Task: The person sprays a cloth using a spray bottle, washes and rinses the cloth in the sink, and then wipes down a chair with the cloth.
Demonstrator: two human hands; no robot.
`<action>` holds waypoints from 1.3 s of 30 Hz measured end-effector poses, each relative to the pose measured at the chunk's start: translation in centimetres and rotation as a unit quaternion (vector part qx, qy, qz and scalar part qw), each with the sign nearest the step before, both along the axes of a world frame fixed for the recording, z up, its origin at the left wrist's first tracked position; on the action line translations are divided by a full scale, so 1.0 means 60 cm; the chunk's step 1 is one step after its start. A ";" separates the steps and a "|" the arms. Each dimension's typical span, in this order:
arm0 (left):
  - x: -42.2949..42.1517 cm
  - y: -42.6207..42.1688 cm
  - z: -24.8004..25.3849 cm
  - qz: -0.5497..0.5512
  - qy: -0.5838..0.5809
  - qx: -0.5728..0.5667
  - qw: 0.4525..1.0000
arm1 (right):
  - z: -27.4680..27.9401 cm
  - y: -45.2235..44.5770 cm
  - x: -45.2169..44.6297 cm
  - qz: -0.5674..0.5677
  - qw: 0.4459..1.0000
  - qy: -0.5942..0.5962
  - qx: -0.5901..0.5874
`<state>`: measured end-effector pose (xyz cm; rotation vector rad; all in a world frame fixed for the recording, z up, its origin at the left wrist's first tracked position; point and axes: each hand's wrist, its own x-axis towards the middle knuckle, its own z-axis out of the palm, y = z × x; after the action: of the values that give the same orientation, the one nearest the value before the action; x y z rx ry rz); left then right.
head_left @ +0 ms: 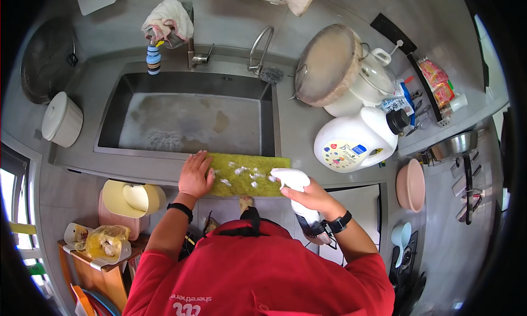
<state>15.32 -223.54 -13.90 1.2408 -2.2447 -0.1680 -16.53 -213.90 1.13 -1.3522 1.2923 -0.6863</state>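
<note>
The lower part of the spray bottle (300,203) is hard to make out, dark against the forearm and the shadow below the counter (299,146). Some fingers of the right hand (313,197) are hidden behind the bottle's neck and trigger, and the torso in a red shirt (258,277) covers much of the floor. Black corners cut off the edges of the view.

The right hand is closed around the spray bottle, which stands tilted in the grip, its white head above the thumb and its nozzle over the right end of a green cloth (236,187). The left hand (195,176) lies spread and flat, palm down, on the cloth's left end, holding nothing. White foam clumps (253,176) are scattered over the cloth between the hands.

The cloth lies along the counter's front edge, just in front of the sink (186,81). The sink holds cloudy water with suds near its front left corner. Behind it stand two faucets; a pale rag (167,20) hangs by the left one, above a blue bottle (153,60). To the sink's right are a white jug (351,143) with a black cap and a round tray (329,63) leaning by a white pot (373,85). A lidded white bin (63,118) sits toward the counter's left end.
</note>
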 end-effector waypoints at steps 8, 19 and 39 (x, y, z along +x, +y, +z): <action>0.000 0.000 0.000 0.004 -0.009 -0.003 1.000 | 0.000 -0.016 0.060 0.021 0.999 0.023 -0.007; 0.001 -0.002 -0.002 0.000 -0.008 0.003 1.000 | -0.003 -0.011 0.028 0.008 0.999 0.040 -0.006; -0.003 -0.012 -0.003 -0.002 -0.004 -0.001 1.000 | 0.041 0.077 -0.008 -0.001 0.993 0.064 -0.096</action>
<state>15.17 -224.27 -14.05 1.2383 -2.2539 -0.1630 -17.03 -209.31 3.59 -1.5725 1.3557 -0.7506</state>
